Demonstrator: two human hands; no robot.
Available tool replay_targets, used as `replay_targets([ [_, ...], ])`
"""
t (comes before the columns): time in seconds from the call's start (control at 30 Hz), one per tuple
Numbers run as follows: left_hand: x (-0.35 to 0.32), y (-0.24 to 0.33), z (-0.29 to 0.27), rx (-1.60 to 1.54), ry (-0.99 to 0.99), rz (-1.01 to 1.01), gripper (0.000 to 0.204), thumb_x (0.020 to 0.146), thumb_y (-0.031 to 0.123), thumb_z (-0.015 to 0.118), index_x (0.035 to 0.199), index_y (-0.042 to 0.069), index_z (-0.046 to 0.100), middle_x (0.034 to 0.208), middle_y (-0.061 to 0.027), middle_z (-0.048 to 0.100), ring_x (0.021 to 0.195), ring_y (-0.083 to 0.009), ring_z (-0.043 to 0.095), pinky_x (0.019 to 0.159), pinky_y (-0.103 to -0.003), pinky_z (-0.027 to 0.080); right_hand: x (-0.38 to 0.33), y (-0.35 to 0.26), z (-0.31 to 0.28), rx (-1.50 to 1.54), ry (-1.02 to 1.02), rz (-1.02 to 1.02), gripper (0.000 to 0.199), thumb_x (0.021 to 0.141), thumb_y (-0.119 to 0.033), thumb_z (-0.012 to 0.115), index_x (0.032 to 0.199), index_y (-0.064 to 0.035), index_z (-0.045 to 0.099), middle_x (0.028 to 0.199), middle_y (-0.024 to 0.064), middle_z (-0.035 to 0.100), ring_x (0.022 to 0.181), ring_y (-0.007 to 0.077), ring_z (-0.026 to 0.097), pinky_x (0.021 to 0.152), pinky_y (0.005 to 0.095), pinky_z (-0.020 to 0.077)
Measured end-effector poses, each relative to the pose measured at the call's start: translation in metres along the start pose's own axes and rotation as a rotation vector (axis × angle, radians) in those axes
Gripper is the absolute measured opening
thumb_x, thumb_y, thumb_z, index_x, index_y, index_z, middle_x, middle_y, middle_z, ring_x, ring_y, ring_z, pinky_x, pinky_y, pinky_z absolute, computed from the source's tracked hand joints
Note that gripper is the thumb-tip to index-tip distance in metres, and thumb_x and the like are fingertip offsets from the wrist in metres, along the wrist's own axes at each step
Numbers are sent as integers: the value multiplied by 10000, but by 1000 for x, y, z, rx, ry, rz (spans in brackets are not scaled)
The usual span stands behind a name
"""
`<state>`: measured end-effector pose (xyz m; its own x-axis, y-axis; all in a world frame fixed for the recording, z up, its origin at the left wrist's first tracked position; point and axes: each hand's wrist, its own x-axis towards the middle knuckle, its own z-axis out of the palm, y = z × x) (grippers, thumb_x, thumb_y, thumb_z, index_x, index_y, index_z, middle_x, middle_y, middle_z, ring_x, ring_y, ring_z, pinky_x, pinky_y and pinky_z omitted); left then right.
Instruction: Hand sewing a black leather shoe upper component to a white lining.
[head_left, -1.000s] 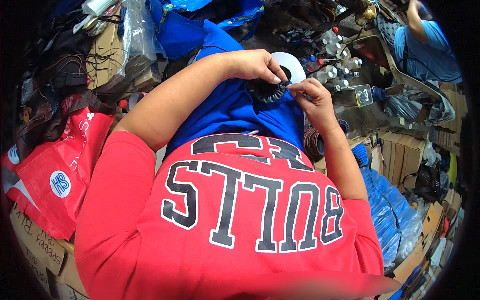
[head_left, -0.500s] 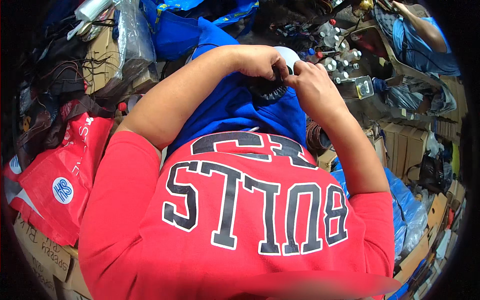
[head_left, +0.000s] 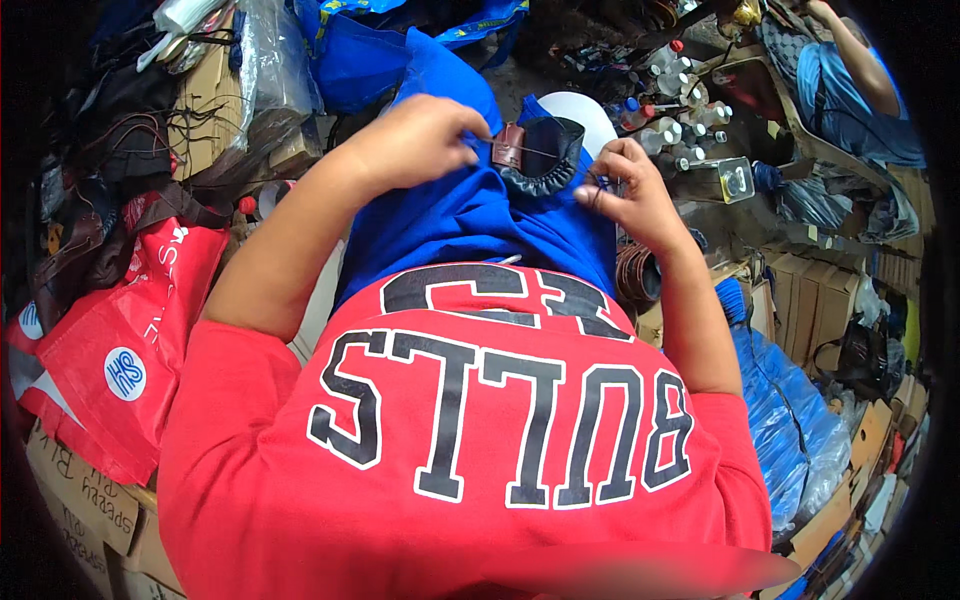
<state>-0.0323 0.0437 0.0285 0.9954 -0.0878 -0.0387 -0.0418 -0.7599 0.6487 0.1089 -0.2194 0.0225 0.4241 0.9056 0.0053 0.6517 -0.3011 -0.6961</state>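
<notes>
A black leather shoe upper (head_left: 546, 183) with a gathered, puckered rim lies over the blue cloth on my thighs. At its left side sits a small maroon leather piece (head_left: 507, 153). A thin thread (head_left: 535, 149) stretches across the upper between my hands. My left hand (head_left: 420, 140) is left of the maroon piece, fingers curled at the thread's end; its grip is partly blurred. To the right of the upper, my right hand (head_left: 635, 190) is raised with fingers bent in a pinch on the thread. Whether either hand holds a needle is too small to see.
Several bottles (head_left: 665, 130) stand beyond my right hand, near a clear rectangular container (head_left: 735, 180). A white rounded object (head_left: 585, 118) shows behind the upper. Cardboard (head_left: 208, 115) and a red bag (head_left: 150, 340) lie at left. Another person's arm (head_left: 860, 60) is at far right.
My hands were together over the black upper; they have now drawn apart, left hand leftward and right hand slightly right and down. The upper and maroon piece are now uncovered.
</notes>
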Motion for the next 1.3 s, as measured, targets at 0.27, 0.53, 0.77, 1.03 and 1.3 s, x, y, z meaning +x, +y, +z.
replay_targets([
  [0.27,37,29,19,-1326,344,98,351,972,306,416,931,25,622,895,-87,643,801,-195,612,798,-314,469,21,34,18,1922,407,220,424,937,-437,434,876,-70,638,942,129,656,946,278,610,957,448,429],
  [0.53,41,-4,21,-1781,83,-64,388,985,332,375,701,89,478,584,-21,401,519,-172,439,772,-371,479,-11,21,15,1754,325,345,477,981,-402,357,588,-132,354,493,-18,269,447,123,250,593,306,345],
  [0.77,-17,-65,-55,142,374,-172,458,696,169,740,1141,208,636,1085,-146,572,1078,-283,530,928,-343,430,-78,85,-34,353,113,625,550,815,-162,653,1322,-71,459,1213,150,533,1110,201,514,946,329,401],
  [1.03,9,44,29,99,27,198,319,705,209,732,970,62,632,990,-114,572,907,-307,587,789,-380,484,58,-16,-26,133,-300,302,377,796,-293,706,1038,-20,612,684,16,540,647,89,484,587,259,409],
  [1.3,27,29,43,33,-68,199,267,725,215,707,954,96,642,955,-90,594,919,-297,593,777,-392,487,34,10,-6,278,-203,425,358,824,-315,677,723,10,564,589,-10,463,591,80,398,531,265,366],
])
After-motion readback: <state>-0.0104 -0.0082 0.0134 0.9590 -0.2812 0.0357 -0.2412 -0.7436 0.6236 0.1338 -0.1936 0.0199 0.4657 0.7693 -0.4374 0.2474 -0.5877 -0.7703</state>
